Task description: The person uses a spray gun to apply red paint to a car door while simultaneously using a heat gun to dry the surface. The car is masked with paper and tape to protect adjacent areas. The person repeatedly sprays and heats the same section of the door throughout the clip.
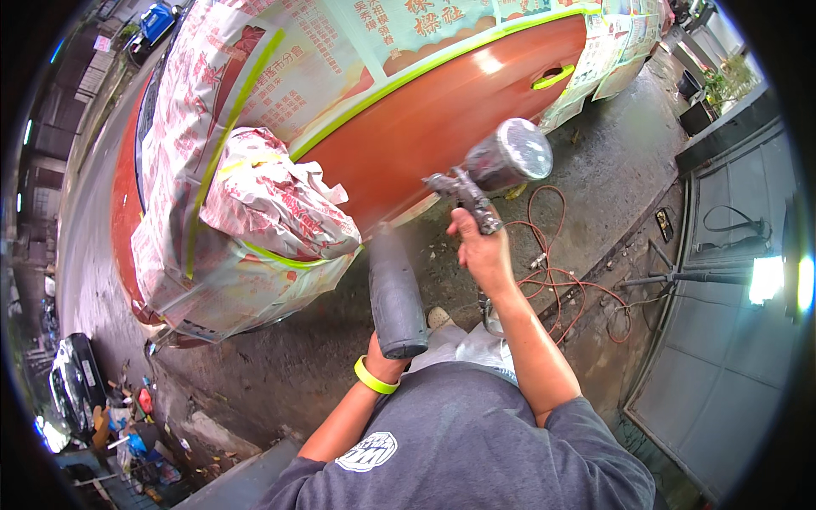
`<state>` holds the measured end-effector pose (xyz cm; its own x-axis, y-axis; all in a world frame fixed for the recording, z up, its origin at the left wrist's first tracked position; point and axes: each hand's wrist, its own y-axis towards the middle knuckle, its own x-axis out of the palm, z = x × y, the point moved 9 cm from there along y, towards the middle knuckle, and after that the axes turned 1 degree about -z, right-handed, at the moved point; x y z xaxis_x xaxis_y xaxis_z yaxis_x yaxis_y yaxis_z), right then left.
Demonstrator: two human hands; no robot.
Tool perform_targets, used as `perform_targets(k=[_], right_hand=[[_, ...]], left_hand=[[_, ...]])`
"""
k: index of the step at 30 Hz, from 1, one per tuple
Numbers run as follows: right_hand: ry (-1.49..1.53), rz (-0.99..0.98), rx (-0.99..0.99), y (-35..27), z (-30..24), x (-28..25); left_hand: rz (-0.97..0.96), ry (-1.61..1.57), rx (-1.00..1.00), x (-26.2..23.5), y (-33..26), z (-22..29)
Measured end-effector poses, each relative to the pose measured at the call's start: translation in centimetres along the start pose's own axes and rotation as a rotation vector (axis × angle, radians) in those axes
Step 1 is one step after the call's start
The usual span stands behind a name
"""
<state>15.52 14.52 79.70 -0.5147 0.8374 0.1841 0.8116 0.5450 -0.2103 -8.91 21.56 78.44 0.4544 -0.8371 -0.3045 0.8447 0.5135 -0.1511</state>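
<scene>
My right hand (pixel 483 251) is closed around the grip of a spray gun (pixel 463 194). The gun's paint-smeared cup (pixel 512 155) tilts out to the right, and its nozzle end points left toward the orange-red car door (pixel 450 110). There is a gap between gun and door. In front of my belly, my left hand (pixel 387 361) holds a dark grey cylinder (pixel 396 302) that narrows at its far end. The cylinder covers most of that hand's fingers. A yellow-green band (pixel 376 376) circles my left wrist. Masking paper (pixel 314 68) with yellow-green tape surrounds the door.
Crumpled paper wraps the side mirror (pixel 280 195) at the left. A red hose (pixel 557 285) coils on the wet floor right of my feet. A stand (pixel 680 276) with a bright lamp (pixel 767 280) is by the grey wall panels. Clutter (pixel 127 433) lies at lower left.
</scene>
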Motion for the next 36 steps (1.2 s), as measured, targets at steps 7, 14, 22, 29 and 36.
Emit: perform_targets(k=[7, 14, 22, 29, 36], right_hand=[[0.021, -0.294, 0.090, -0.5, -1.1, 4.1], [-0.002, -0.152, 0.005, 1.8, -2.8, 1.0], [-0.094, 0.212, -0.139, 4.4, -6.0, -8.3], [-0.121, 0.396, -0.213, 3.2, -7.7, -13.4], [-0.053, 0.258, -0.116, 1.3, -5.8, -11.0]], left_hand=[[-0.006, 0.151, 0.063, 0.1, -1.0, 0.1], [0.023, 0.094, 0.170, 1.1, 1.3, 3.2], [-0.068, -0.148, 0.118, 3.3, 6.5, 4.4], [-0.108, -0.189, 0.093, 5.2, 9.8, 6.0], [0.013, -0.201, 0.137, 4.3, 8.7, 7.4]])
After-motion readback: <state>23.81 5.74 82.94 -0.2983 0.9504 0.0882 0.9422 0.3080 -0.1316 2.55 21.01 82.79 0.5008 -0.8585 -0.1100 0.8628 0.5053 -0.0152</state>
